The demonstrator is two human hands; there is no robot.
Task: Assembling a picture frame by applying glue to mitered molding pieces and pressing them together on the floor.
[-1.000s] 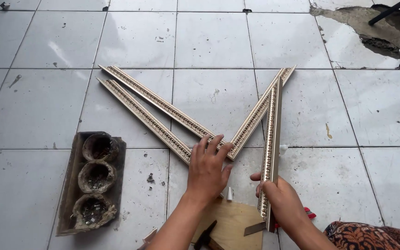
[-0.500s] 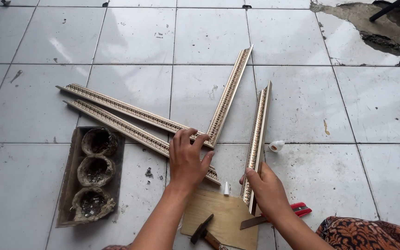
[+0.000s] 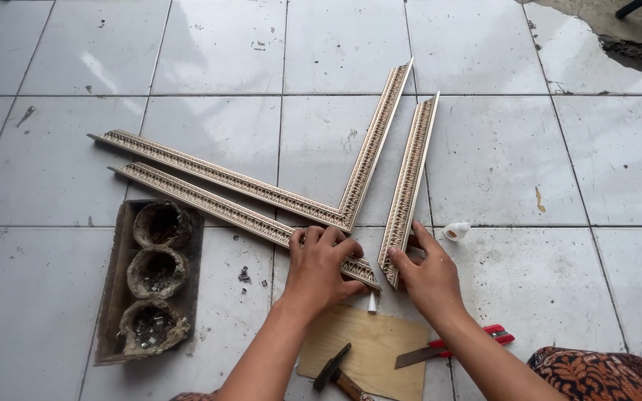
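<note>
A dark tray on the tiled floor holds three crusted bowls, each with small metal bits inside. The left hand presses flat on a long moulding strip, fingers spread and gripping nothing. The right hand pinches the near end of a shorter strip between thumb and fingers. Two more strips meet in a mitred corner just above the left hand. Near the wrists lie a plywood board, a hammer, a red-handled knife and a white cap.
</note>
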